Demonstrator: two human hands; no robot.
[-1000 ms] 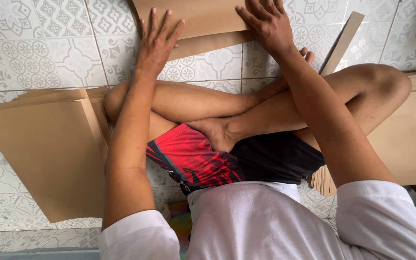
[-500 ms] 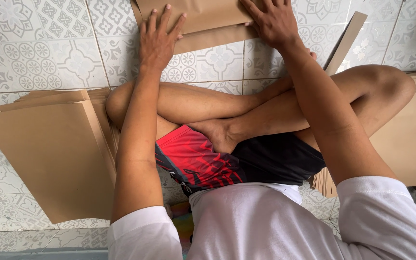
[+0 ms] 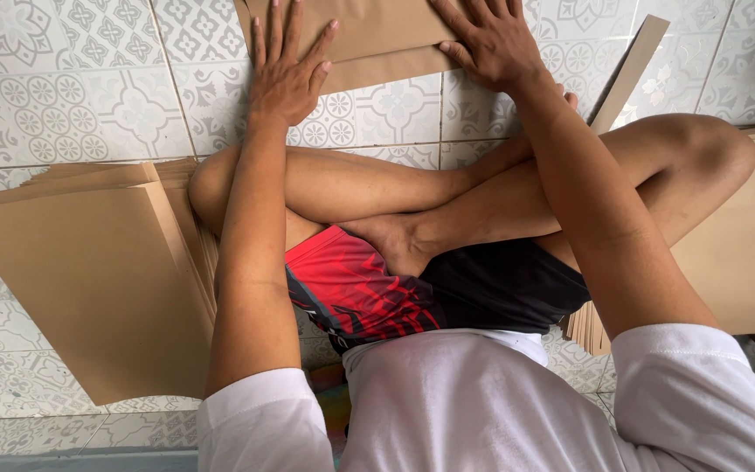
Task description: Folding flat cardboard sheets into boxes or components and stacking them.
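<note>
Brown paper sheet [image 3: 369, 39] lies under left hand [image 3: 286, 74] and right hand [image 3: 495, 39], both pressed flat, fingers spread.

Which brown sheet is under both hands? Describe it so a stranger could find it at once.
Start from the patterned tile floor and the crossed legs of the seated person. Past the knees, at the top edge of the view, lies a folded brown paper sheet, with the left hand and right hand flat on it. Unlike the stacks at either side, it lies alone with a folded lower edge.
</note>
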